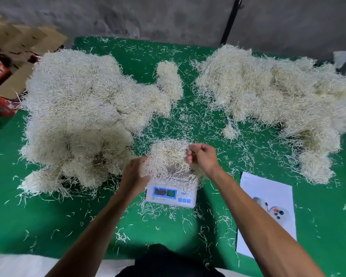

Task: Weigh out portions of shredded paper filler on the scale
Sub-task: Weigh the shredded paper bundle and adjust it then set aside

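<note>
While a loose clump of pale cream shredded paper filler (169, 156) sat heaped on the small white digital kitchen scale (171, 193), both bare hands worked at its edges. The left hand (135, 172) pressed against the clump's left side, fingers buried among the strands and curled into them, holding a tuft. The right hand (203, 156) was at the clump's upper right, thumb and fingertips pinched together on a few strands. The scale stood near the front middle of the green felt-covered table (48, 226), its blue-framed display (165, 192) facing the person; green digits glowed there, though they were too blurred to read with confidence.

A large mound of the same shredded filler (78, 116) spread over the table's left half, just beside the left hand. A second large mound (268, 100) covered the right rear, well apart from the scale. Stray strands littered the green surface between them and around the scale's base. A white printed paper sheet (268, 196) lay flat to the right of the scale, under the right forearm. Brown and red cardboard boxes (6, 76) sat beyond the table's left edge, before a grey concrete wall (148, 17).
</note>
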`<act>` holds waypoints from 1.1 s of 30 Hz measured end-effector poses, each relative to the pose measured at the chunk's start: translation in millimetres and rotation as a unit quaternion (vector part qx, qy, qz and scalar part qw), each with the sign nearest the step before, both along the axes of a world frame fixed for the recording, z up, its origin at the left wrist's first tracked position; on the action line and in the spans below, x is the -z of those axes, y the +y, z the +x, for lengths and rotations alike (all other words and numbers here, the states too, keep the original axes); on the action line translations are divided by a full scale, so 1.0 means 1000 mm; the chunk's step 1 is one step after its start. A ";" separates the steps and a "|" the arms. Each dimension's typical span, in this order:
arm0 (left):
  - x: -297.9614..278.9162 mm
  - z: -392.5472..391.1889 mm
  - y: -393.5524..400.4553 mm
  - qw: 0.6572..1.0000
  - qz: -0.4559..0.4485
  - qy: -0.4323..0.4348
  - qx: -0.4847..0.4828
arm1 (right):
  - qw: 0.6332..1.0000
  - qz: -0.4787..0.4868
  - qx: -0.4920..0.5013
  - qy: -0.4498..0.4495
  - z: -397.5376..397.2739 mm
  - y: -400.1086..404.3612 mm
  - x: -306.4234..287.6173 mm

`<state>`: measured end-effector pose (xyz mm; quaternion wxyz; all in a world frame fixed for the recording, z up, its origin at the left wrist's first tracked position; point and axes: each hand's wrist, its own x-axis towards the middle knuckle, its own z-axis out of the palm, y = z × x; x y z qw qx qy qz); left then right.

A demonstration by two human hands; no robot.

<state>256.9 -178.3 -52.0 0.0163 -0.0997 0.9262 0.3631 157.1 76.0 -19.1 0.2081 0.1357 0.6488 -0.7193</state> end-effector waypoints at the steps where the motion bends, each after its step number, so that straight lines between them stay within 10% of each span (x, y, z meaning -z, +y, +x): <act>1: 0.002 0.003 0.000 1.000 0.015 -0.002 -0.008 | 0.999 0.031 0.007 0.029 0.001 0.000 0.000; 6: 0.010 0.005 0.002 0.995 0.050 -0.015 -0.083 | 0.917 0.276 -0.034 0.287 0.012 -0.008 0.005; 11: 0.006 -0.008 0.010 0.990 0.048 -0.106 -0.074 | 0.679 0.417 -0.332 0.504 0.027 -0.055 0.007; 15: 0.003 -0.012 0.003 0.991 0.054 -0.115 -0.046 | 0.592 0.438 -0.465 0.491 0.029 -0.094 0.014; 26: -0.018 -0.016 0.011 0.997 0.016 -0.077 -0.017 | 0.558 0.605 -0.443 0.355 -0.001 -0.133 0.017; 33: -0.052 -0.040 -0.004 0.994 -0.098 -0.046 0.033 | 0.660 0.611 -0.367 0.237 -0.011 -0.159 0.008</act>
